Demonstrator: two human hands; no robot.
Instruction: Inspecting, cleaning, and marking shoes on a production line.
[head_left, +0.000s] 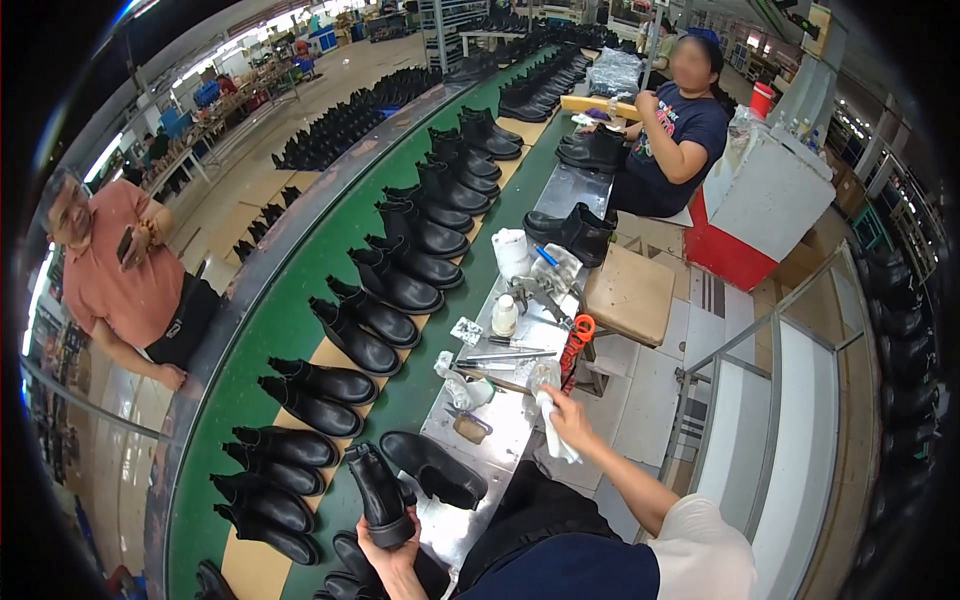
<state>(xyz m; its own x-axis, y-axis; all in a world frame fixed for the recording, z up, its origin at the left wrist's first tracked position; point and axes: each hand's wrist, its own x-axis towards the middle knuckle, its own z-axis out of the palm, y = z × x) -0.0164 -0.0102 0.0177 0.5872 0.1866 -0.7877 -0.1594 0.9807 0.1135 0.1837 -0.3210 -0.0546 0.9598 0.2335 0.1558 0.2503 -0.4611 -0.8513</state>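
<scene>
Black ankle boot (378, 485) held in the left hand, with a white cloth in the right

The left hand (390, 545) closes around the lower end of the boot, which is held near the border of the green conveyor belt (285, 300) and the metal tabletop (512, 418). A second black boot (432, 468) lies just beside it, toe toward the belt. The right hand (570, 420) is closed on the white cloth (553, 428), whose loose end hangs at the tabletop's right edge. Between the hands lies a brown block (470, 429); farther off stand a white bottle (504, 316) and a white roll (512, 253). Paired boots (420, 225) line the belt on cardboard strips (335, 352). A seated co-worker (668, 140) occupies the far end of the bench; a standing person (125, 265) holds a phone (126, 246) at left.
</scene>
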